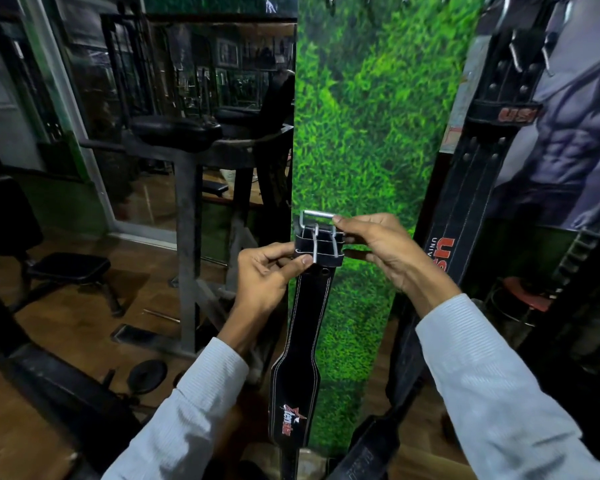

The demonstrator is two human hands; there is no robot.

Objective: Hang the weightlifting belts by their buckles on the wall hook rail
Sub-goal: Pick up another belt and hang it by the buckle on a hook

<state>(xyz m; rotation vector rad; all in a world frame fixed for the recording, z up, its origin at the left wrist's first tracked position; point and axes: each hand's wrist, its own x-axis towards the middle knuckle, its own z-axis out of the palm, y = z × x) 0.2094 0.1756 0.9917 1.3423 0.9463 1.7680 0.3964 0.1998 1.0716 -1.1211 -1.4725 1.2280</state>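
Now both hands gripping a black stitched leather weightlifting belt (pixel 300 348) before a grass-print wall panel (pixel 368 116), left hand (pixel 267 275) pinching its strap below the prongs, right hand (pixel 381 247) closed on the silver metal buckle (pixel 317 225), belt dangling downward, another black belt (pixel 478 161) hanging at right.

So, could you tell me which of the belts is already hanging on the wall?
The USI belt on the right hangs from the top. The other belt is in the left hand and right hand, at its buckle.
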